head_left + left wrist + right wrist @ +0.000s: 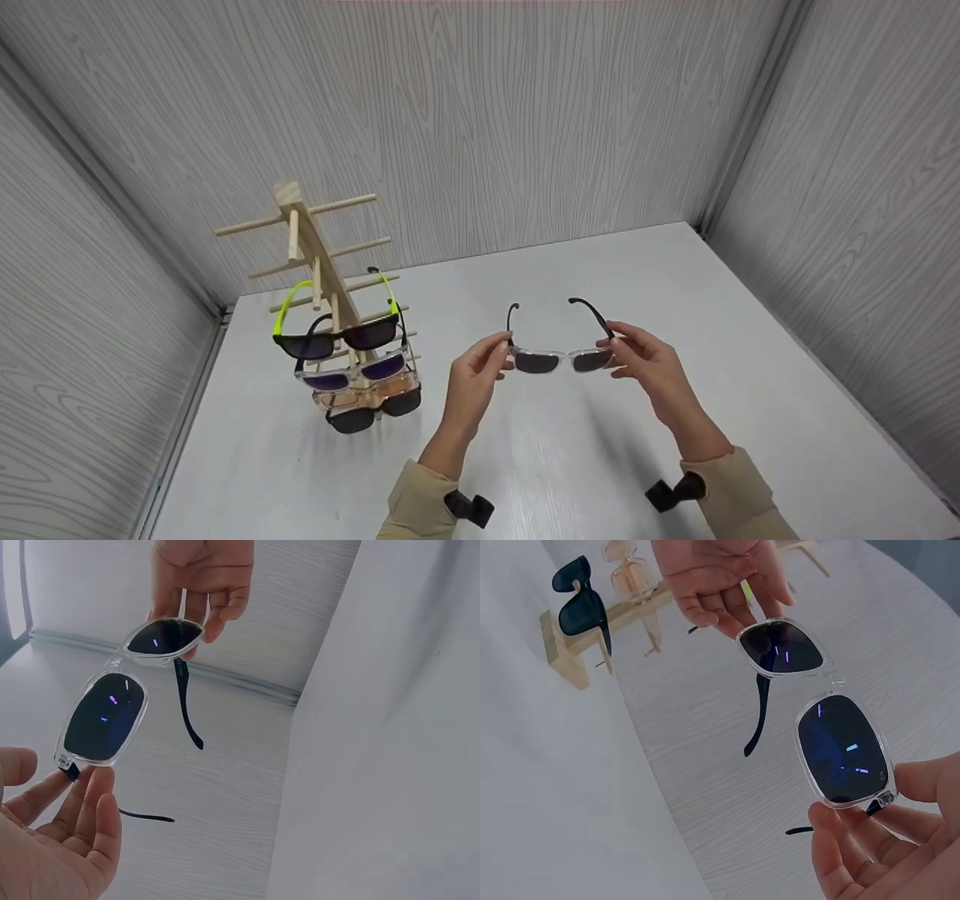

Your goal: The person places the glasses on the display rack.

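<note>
A pair of sunglasses [564,355] with a clear frame, dark lenses and black temples is held up over the white table. My left hand [472,379] pinches its left end near the hinge. At the other end, my right hand [656,375] grips the frame by the right hinge. Both temples are unfolded and point away from me. In the left wrist view the lenses [105,718] show blue and purple glints. Fingers of both hands also appear around the frame in the right wrist view, where a dark lens [844,750] faces the camera.
To the left stands a wooden display rack [322,247] with bare upper pegs. Below them hang black sunglasses with neon-yellow temples [337,339], a clear-framed pair [356,373], a light-brown pair [397,385] and a dark pair [352,421]. Grey wood-grain panels [480,112] surround the white table [540,480].
</note>
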